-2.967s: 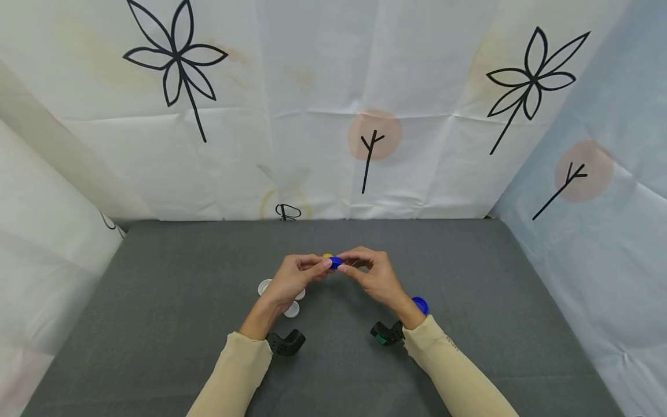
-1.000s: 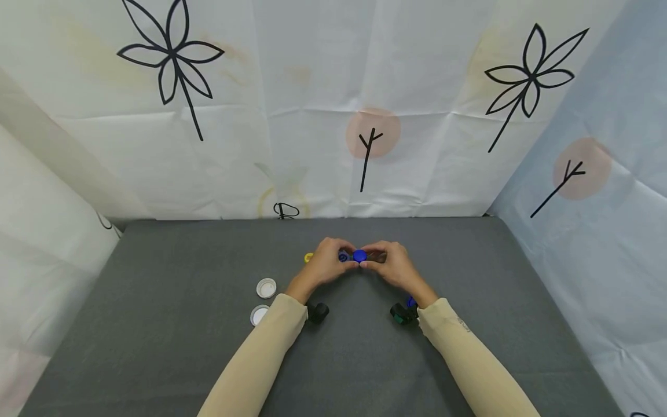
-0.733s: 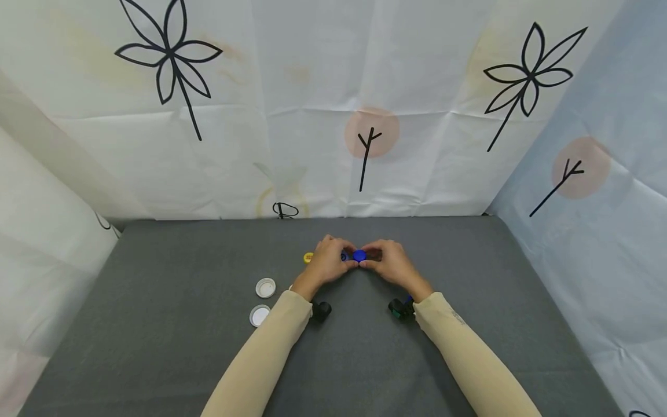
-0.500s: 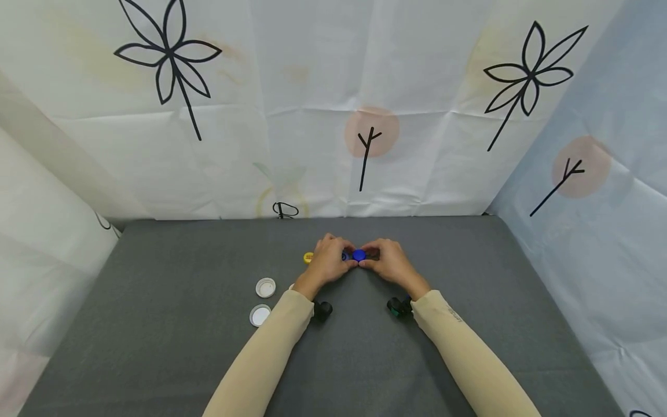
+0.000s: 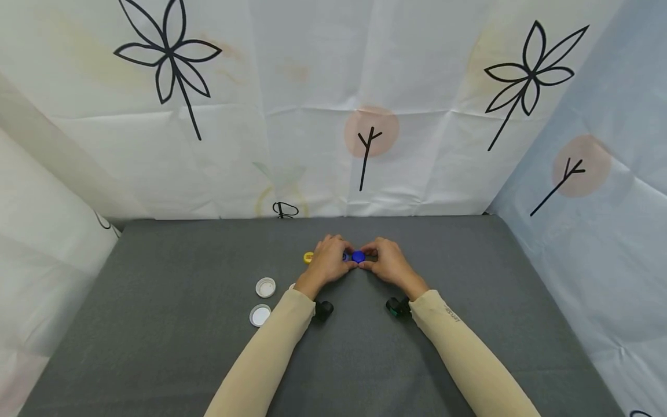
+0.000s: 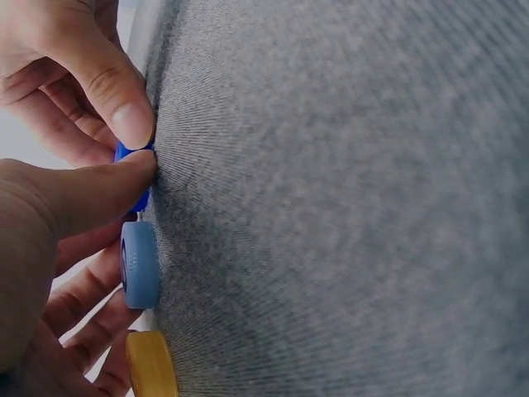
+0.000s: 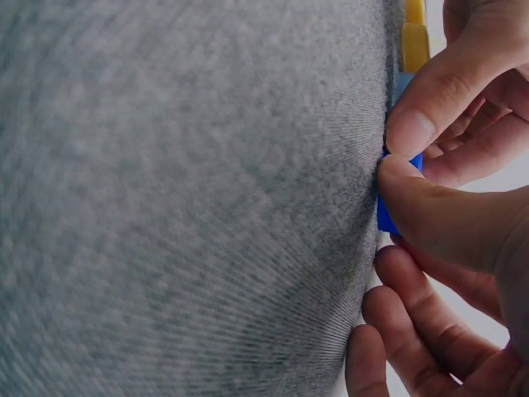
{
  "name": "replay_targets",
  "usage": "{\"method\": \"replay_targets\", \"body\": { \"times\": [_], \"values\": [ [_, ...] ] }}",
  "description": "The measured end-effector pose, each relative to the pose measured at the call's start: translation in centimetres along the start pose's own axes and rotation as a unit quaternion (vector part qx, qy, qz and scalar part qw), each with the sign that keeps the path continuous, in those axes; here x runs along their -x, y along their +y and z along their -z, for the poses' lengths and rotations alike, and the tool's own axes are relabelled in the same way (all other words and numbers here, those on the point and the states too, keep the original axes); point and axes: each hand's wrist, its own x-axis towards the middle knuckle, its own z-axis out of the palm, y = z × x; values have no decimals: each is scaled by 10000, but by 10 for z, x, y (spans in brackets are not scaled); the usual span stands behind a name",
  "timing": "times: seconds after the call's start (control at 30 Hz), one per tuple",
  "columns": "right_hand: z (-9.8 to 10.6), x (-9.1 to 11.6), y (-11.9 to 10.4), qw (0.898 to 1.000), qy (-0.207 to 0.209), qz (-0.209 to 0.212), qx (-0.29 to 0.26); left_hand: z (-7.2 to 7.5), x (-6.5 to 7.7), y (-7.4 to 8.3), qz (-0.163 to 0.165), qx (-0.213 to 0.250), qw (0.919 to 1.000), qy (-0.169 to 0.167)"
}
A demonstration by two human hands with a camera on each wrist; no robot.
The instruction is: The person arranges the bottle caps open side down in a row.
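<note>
head view: left hand (image 5: pixel 328 259) and right hand (image 5: pixel 388 262) curled, pinching 1 round dark-blue plastic cap (image 5: pixel 358 256); round light-blue cap (image 6: pixel 142 265), round yellow cap (image 5: pixel 308 258) seemingly lined up; round white caps (image 5: pixel 266 288) apart, likely unplaced.

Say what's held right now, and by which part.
Dark blue cap, by its rim: left hand and right hand both pinch it, thumbs on the near side.

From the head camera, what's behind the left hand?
A yellow cap shows partly past the left hand, and a light blue cap peeks out at its inner side. The rest of both is covered.
</note>
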Motion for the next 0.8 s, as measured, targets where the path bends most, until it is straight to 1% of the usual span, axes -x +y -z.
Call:
{"method": "replay_targets", "body": {
  "times": [0.2, 0.37, 0.47, 0.57, 0.63, 0.7, 0.8],
  "values": [
    [1, 1, -1, 10000, -26, 7, 30, 1, 0, 1, 29, -21, 10000, -36],
    [6, 7, 3, 9998, -8, 169, -90, 2, 3, 1, -14, -58, 9999, 136],
    [11, 15, 8, 9995, 59, 253, -154, 3, 8, 4, -133, -102, 9995, 279],
    [18, 25, 13, 9995, 75, 259, -160, 2, 14, 9, -348, -95, 9984, 426],
    [23, 32, 16, 9995, 42, 247, -196, 0, 19, 14, -480, -27, 9977, 478],
    [29, 41, 20, 9994, -29, 250, -251, -2, 24, 20, -585, 175, 9971, 449],
    [35, 53, 27, 9989, -133, 278, -352, -7, 31, 31, -674, 624, 9955, 243]
  ]
}}
